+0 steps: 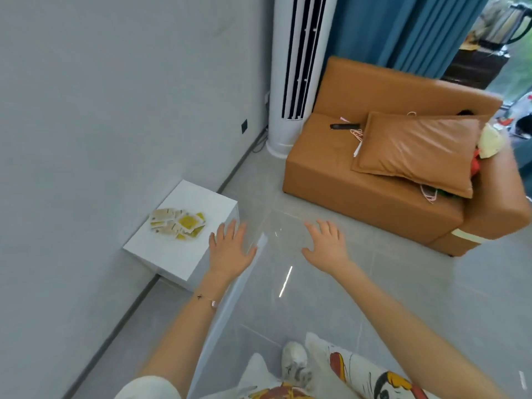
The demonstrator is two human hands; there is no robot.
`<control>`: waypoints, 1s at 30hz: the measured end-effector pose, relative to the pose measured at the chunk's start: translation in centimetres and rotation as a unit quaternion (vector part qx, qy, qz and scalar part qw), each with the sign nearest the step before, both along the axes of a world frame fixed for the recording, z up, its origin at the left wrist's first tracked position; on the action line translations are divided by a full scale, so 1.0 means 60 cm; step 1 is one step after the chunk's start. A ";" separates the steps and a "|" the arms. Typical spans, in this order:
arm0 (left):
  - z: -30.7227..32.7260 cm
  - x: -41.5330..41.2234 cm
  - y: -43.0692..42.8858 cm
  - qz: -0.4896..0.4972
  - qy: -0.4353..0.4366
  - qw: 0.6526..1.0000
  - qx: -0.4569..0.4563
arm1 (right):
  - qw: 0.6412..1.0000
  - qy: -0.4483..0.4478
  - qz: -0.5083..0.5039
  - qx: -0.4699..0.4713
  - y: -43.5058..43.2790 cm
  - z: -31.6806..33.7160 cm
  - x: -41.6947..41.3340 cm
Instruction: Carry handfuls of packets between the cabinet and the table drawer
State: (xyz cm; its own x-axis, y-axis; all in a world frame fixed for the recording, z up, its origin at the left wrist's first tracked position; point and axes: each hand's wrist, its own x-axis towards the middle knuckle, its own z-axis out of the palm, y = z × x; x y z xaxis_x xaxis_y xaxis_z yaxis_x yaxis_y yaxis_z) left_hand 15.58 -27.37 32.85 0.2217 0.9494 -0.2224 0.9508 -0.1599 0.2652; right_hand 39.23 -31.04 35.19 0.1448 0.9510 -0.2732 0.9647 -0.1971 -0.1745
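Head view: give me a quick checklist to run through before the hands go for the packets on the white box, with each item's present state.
1. Left hand free, holding nothing: ok, fingers spread.
2. Right hand free: ok, fingers spread.
3. Packets in view, uncovered: ok, a loose heap.
4. Packets lie on top of the white box: ok.
5. Left hand touching the packets: not ok, it is apart from them, over the box's near edge.
6. Packet count or contents: cannot tell, too blurred.
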 end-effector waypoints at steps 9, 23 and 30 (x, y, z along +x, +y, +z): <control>0.004 -0.025 0.059 0.154 0.021 0.988 0.008 | 0.990 0.031 0.140 -0.004 0.208 -0.003 -0.022; -0.062 -0.199 0.217 0.336 0.015 0.941 -0.038 | 0.958 0.025 0.284 -0.026 0.500 -0.045 -0.194; -0.089 -0.251 0.318 0.382 -0.016 0.922 -0.055 | 0.952 0.016 0.302 -0.044 0.639 -0.066 -0.262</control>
State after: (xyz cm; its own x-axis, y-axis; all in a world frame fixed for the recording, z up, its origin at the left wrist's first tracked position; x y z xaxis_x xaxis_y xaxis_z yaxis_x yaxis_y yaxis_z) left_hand 0.51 -8.30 27.53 -0.4948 0.8033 -0.3316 0.7664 0.5832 0.2692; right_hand 23.48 7.31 31.22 -0.4305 0.8317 -0.3507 0.9014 0.3762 -0.2144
